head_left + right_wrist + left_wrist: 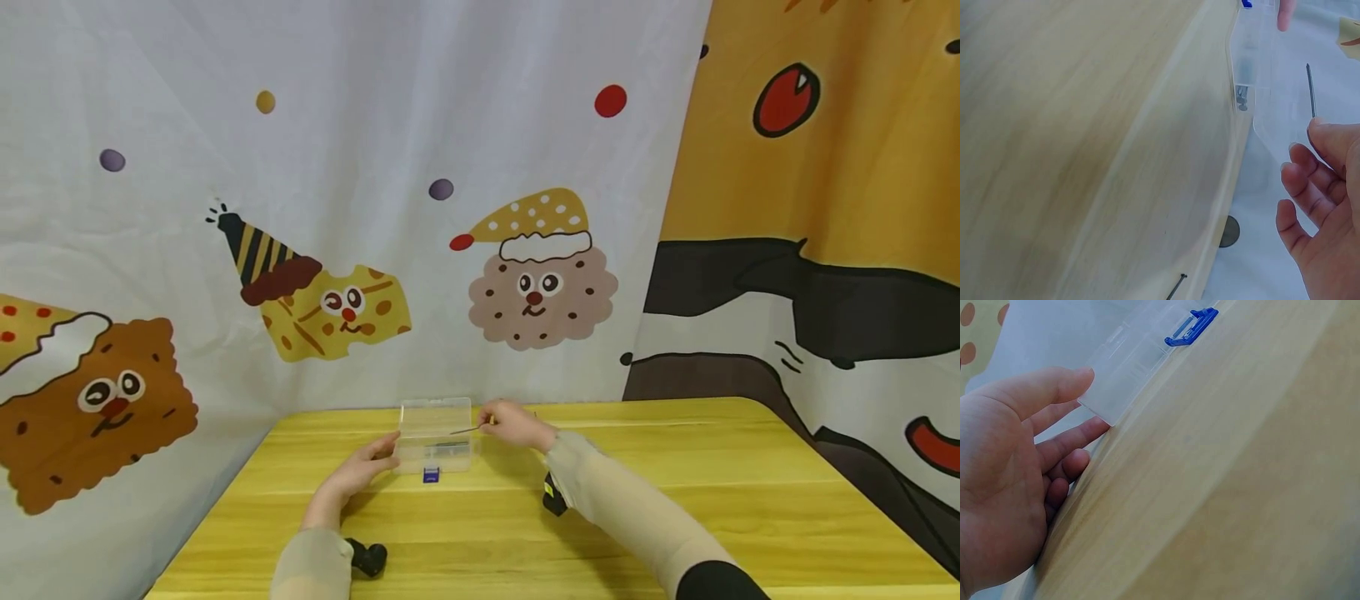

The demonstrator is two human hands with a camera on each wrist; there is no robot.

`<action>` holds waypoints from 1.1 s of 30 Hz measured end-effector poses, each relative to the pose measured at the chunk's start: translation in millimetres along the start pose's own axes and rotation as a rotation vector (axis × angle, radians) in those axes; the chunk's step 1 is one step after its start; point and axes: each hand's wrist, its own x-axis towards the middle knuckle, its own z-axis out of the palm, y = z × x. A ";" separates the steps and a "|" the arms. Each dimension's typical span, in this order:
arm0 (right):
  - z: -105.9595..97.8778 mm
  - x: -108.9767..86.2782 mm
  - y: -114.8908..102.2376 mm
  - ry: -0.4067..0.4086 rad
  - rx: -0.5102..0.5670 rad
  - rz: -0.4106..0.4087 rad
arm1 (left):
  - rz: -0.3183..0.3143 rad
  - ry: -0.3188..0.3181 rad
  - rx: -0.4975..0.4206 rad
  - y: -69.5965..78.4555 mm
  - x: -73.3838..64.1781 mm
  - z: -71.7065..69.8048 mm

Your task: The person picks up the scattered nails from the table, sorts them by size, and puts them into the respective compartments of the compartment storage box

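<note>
A clear plastic box (433, 461) with a blue latch (431, 475) at its front stands near the table's far edge, its transparent lid (436, 417) raised. Thin dark pieces (450, 444) lie inside; their kind is too small to tell. My left hand (358, 472) holds the box's left end, with the thumb over its edge and other fingers behind in the left wrist view. Between thumb and index finger, my right hand (517, 423) pinches a nail (1311, 90), point towards the box. The other right fingers curl loosely. Its head is hidden in the grip.
Another nail (1177, 286) lies on the wooden table (465, 533), right of the box. A round grey disc (1230, 232) shows beyond the table edge in the right wrist view. Behind the table hangs a printed curtain (450, 333). Black devices (367, 558) sit at both wrists.
</note>
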 end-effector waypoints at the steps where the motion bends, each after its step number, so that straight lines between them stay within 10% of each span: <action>1: 0.8 1.0 -0.9 0.001 -0.003 0.001 | -0.003 0.000 -0.003 0.1 -0.3 -0.3; 33: 26.9 22.4 -22.0 -0.038 -0.157 0.022 | -0.015 0.014 -0.009 2.8 -2.4 -0.4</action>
